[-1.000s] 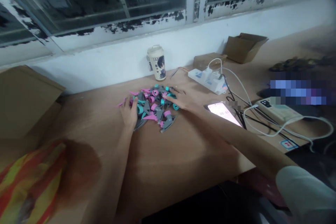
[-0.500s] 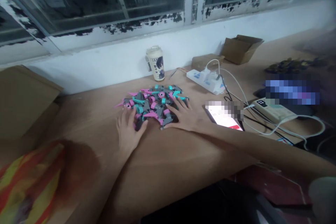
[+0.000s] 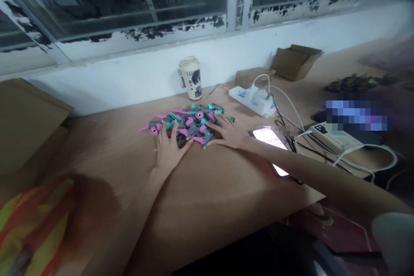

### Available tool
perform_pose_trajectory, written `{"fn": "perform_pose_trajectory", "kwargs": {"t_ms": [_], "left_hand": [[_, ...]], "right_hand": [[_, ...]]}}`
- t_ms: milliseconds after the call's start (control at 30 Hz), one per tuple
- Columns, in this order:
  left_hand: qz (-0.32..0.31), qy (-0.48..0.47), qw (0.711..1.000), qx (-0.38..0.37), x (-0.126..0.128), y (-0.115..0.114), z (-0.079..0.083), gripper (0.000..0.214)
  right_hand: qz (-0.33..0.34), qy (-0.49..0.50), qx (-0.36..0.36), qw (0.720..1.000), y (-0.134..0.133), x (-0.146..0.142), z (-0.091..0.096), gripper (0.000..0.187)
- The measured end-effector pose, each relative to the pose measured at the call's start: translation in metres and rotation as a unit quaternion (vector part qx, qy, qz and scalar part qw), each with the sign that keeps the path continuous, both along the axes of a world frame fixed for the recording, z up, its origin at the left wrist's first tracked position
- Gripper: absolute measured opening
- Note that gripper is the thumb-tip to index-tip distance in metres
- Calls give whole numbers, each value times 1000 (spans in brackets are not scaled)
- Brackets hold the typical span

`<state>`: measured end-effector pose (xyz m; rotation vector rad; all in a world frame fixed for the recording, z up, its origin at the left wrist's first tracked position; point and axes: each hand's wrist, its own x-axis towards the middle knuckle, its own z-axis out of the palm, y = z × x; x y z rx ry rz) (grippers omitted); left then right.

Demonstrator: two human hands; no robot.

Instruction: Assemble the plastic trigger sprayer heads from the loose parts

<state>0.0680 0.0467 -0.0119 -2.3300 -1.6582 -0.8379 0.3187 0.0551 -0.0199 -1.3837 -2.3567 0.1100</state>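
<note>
A heap of small plastic parts point(image 3: 191, 123) in pink, teal and dark grey lies on the brown table. They look like spray-nozzle or trigger pieces, but their exact kind is unclear. My left hand point(image 3: 170, 148) rests against the heap's near left side, its fingers spread over the parts and its thumb pointing right. On the right side, my right hand point(image 3: 228, 133) lies with fingers spread, fingertips touching the pieces. Neither hand grips a part. Some pieces under the fingers are hidden.
Behind the heap stands a cream coffee cup point(image 3: 190, 78). To the right are a white power strip point(image 3: 250, 100) with cables, a lit phone point(image 3: 280, 170) partly under my right forearm, and an open cardboard box point(image 3: 296, 62). A carton point(image 3: 30, 120) and a red-yellow bag point(image 3: 39, 228) are at left.
My left hand has moved right and slightly forward onto the heap. My right hand has moved a little forward. The near edge of the heap is pushed slightly away, toward the wall.
</note>
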Motion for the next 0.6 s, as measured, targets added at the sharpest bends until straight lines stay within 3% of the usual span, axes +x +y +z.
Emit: {"fn": "perform_pose_trajectory", "kwargs": {"t_ms": [167, 333, 600], "left_hand": [[-6, 9, 1000, 15, -1, 7, 2, 77], [-47, 48, 996, 60, 4, -2, 9, 53], [-64, 65, 992, 84, 16, 9, 8, 29]], "right_hand": [[-5, -8, 6, 1000, 14, 4, -1, 74], [-13, -28, 11, 999, 16, 12, 2, 72], [-12, -32, 42, 999, -28, 1, 16, 72]]}}
